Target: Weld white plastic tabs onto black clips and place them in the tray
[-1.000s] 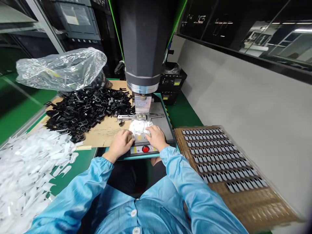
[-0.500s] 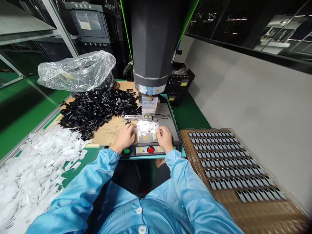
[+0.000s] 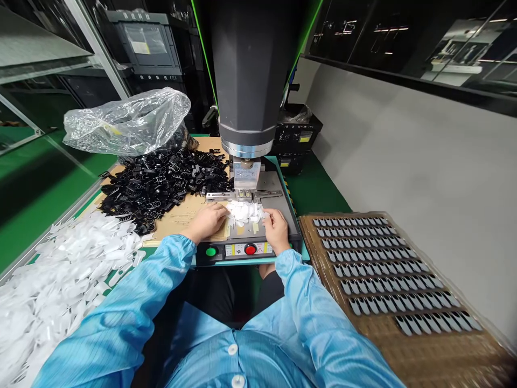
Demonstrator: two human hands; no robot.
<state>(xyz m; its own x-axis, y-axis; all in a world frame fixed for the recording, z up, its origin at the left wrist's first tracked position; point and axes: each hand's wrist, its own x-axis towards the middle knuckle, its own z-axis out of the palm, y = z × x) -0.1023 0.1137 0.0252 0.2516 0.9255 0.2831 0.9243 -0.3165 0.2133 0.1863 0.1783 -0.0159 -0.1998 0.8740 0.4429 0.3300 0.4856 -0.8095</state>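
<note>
A small heap of white plastic pieces (image 3: 244, 211) lies on the metal bed of a press machine (image 3: 247, 81), just in front of its fixture (image 3: 244, 195). My left hand (image 3: 208, 222) is at the heap's left edge, thumb and fingertips closed together; whether a piece is between them is hidden. On the opposite side, my right hand (image 3: 277, 227) pinches a white piece at the heap's right edge. Below the heap, the machine's front panel carries a red button (image 3: 250, 249) and a green button (image 3: 210, 251).
Black plastic clips (image 3: 161, 180) are piled on cardboard at the left, behind a larger mound of white pieces (image 3: 68, 275). A clear plastic bag (image 3: 129, 121) stands behind the clips. To the right, a brown tray (image 3: 363, 345) holds rows of grey-and-black parts (image 3: 383, 272).
My right hand has shifted slightly right, and a white piece now shows at its fingertips. My left hand has moved a little toward the heap, which looks slightly rearranged.
</note>
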